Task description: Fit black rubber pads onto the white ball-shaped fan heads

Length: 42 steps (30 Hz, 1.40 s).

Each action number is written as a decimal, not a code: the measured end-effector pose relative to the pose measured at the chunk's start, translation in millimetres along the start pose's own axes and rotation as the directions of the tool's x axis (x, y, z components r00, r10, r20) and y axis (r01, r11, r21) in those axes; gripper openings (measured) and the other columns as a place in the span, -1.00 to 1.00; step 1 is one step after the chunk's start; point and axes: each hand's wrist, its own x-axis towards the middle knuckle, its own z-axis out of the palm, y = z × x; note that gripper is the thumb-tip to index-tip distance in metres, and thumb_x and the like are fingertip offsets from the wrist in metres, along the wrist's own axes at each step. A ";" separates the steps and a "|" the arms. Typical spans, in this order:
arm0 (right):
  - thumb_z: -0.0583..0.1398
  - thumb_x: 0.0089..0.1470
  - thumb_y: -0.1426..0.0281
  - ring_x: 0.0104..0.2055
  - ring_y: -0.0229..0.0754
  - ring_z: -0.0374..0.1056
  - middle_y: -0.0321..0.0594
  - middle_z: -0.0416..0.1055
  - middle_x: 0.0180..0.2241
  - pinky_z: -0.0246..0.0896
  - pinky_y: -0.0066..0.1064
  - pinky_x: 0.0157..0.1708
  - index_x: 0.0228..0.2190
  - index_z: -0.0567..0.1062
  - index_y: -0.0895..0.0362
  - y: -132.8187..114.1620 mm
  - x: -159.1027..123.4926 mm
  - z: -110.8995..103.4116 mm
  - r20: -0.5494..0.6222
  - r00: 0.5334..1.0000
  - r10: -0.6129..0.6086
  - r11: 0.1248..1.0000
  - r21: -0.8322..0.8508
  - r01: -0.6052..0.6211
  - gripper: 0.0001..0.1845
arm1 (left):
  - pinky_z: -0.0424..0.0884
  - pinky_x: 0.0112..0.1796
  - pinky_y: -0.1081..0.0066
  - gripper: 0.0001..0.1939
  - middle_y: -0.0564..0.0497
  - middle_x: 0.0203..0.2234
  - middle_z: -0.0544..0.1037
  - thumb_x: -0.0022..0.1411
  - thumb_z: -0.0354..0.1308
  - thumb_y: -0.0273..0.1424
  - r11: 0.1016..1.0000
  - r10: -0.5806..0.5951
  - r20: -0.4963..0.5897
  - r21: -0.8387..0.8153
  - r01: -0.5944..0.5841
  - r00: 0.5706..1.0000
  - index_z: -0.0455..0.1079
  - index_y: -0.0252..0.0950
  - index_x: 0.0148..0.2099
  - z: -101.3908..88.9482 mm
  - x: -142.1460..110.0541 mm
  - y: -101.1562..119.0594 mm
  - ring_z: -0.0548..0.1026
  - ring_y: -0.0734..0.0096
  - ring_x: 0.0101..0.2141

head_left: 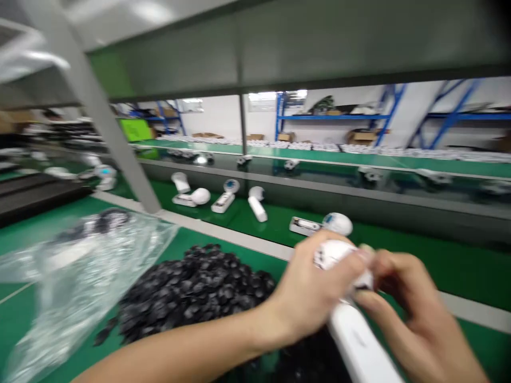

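Observation:
A white handheld device with a round head and a long handle is held in front of me, the handle sloping down toward the lower right. My left hand is wrapped round its head, thumb across the top. On the other side of the head, my right hand presses with bent fingers and thumb where head and handle meet. Whether a small part is between those fingertips cannot be made out. Left of my hands lies a big pile of small black pieces, partly covered by my left forearm.
Crumpled clear plastic lies left of the pile. Beyond a pale rail, similar white devices sit on a green conveyor. A slanted grey post stands at left, a wide panel overhead. Blue shelving is behind.

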 end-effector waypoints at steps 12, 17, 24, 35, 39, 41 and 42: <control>0.21 0.41 -0.12 0.34 -0.02 0.25 -0.19 0.26 0.35 0.19 -0.21 0.32 0.34 0.24 -0.10 -26.6 6.0 -4.8 0.374 0.917 0.141 0.828 0.462 -0.316 -0.33 | 0.29 -0.36 0.49 -0.53 0.11 -0.42 0.35 0.37 0.27 0.09 0.995 -0.104 0.029 0.001 0.104 0.994 0.43 -0.25 -0.12 6.6 -7.4 -1.6 0.30 0.49 -0.40; 0.24 0.45 0.02 0.08 -0.15 0.39 -0.25 0.46 0.10 0.29 -0.39 0.11 0.15 0.37 0.00 -25.8 9.9 -9.0 0.344 0.939 0.026 0.843 0.497 -0.205 -0.57 | 0.32 -0.34 0.45 -0.46 0.05 -0.36 0.40 0.33 0.27 0.15 0.976 -0.219 0.037 0.019 0.218 0.975 0.44 -0.24 -0.04 7.4 -12.2 -7.0 0.37 0.40 -0.34; 0.27 0.44 0.14 0.19 -0.14 0.36 -0.24 0.40 0.20 0.25 -0.39 0.18 0.29 0.27 0.00 -17.1 9.4 -14.6 0.391 0.920 -0.032 0.863 0.474 -0.171 -0.47 | 0.35 -0.31 0.41 -0.40 0.02 -0.34 0.43 0.26 0.29 0.20 0.970 -0.233 0.055 0.077 0.229 0.971 0.46 -0.24 -0.04 4.2 -10.1 -7.9 0.40 0.34 -0.31; 0.25 0.44 0.28 0.14 -0.13 0.42 -0.25 0.46 0.14 0.28 -0.32 0.13 0.21 0.35 0.03 -24.5 12.2 -14.4 0.360 0.933 0.021 0.907 0.384 -0.169 -0.60 | 0.36 -0.28 0.45 -0.48 0.04 -0.30 0.51 0.31 0.28 0.16 0.975 -0.211 -0.025 0.066 0.212 0.977 0.46 -0.22 -0.10 4.7 -10.6 -15.4 0.42 0.36 -0.28; 0.37 0.35 0.29 0.21 -0.15 0.38 -0.32 0.48 0.14 0.28 -0.36 0.19 0.19 0.41 -0.02 -33.4 17.6 -21.4 0.410 0.906 0.108 0.863 0.414 -0.290 -0.54 | 0.33 -0.35 0.55 -0.50 0.08 -0.35 0.48 0.31 0.30 0.13 0.979 -0.173 -0.006 0.111 0.172 0.985 0.48 -0.21 -0.08 2.2 -8.0 -11.7 0.37 0.46 -0.35; 0.38 0.34 0.27 0.25 -0.16 0.37 -0.31 0.45 0.19 0.27 -0.36 0.22 0.21 0.41 -0.04 -32.4 21.0 -26.6 0.404 0.907 0.119 0.859 0.416 -0.298 -0.51 | 0.37 -0.35 0.58 -0.51 0.08 -0.32 0.50 0.30 0.32 0.11 0.983 -0.148 0.018 0.116 0.145 0.989 0.49 -0.19 -0.03 -0.4 -2.7 -6.7 0.41 0.46 -0.32; 0.36 0.36 0.25 0.26 -0.16 0.35 -0.29 0.43 0.23 0.27 -0.34 0.24 0.22 0.40 -0.04 -29.9 22.8 -29.3 0.379 0.917 0.128 0.861 0.416 -0.292 -0.52 | 0.40 -0.36 0.58 -0.50 0.07 -0.31 0.51 0.28 0.35 0.10 0.985 -0.133 0.015 0.108 0.131 0.991 0.48 -0.19 -0.02 -2.3 0.8 -3.7 0.44 0.46 -0.33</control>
